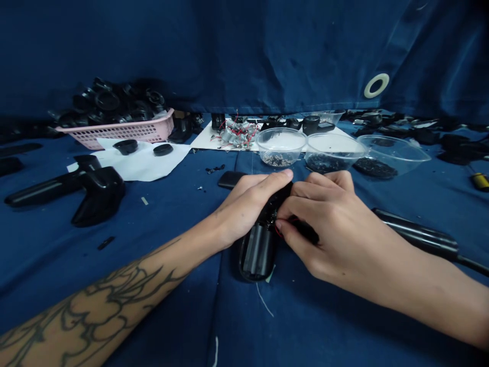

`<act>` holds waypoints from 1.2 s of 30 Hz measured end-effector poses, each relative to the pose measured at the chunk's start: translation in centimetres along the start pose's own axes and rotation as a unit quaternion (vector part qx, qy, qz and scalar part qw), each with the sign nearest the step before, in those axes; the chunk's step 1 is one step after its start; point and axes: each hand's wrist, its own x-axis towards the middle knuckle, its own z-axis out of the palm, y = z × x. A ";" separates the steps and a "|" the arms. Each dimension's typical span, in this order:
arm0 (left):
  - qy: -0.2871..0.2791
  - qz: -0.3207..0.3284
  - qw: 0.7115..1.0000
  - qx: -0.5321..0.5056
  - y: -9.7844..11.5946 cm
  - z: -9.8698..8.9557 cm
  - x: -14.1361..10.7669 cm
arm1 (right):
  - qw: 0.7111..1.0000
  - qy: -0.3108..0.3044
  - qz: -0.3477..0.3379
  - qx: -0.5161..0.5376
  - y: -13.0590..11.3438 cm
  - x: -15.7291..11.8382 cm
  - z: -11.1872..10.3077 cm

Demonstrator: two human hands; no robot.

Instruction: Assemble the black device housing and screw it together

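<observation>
In the middle of the cloth is a black plastic housing (pixel 258 252), its hollow, ribbed handle end facing me and its inside turned up. My left hand (pixel 254 201) is closed round the upper part of it, thumb along the top. Bent over the housing's right side, my right hand (pixel 321 216) has thumb and forefinger pinched together at its inner parts. A bit of red wire (pixel 279 232) shows by those fingertips; what they grip is hidden. Another dark piece (pixel 231 179) sticks out beyond my left hand.
Clear plastic bowls (pixel 280 145) with small parts stand beyond my hands. Behind them lies a heap of small motors with red wires (pixel 239 133). A pink basket (pixel 122 133) of black parts is far left, black housings (pixel 97 191) nearer. A corded black cylinder (pixel 418 234) lies right.
</observation>
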 end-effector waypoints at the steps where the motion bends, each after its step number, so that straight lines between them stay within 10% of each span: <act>1: -0.007 0.005 1.000 -0.005 0.0 0.0 0.0 | 1.000 0.001 0.012 0.022 0.1 0.1 0.0; 36: 0.014 -0.057 0.989 -0.136 -0.7 -0.2 0.3 | 0.993 0.098 -0.061 0.015 0.9 0.3 0.5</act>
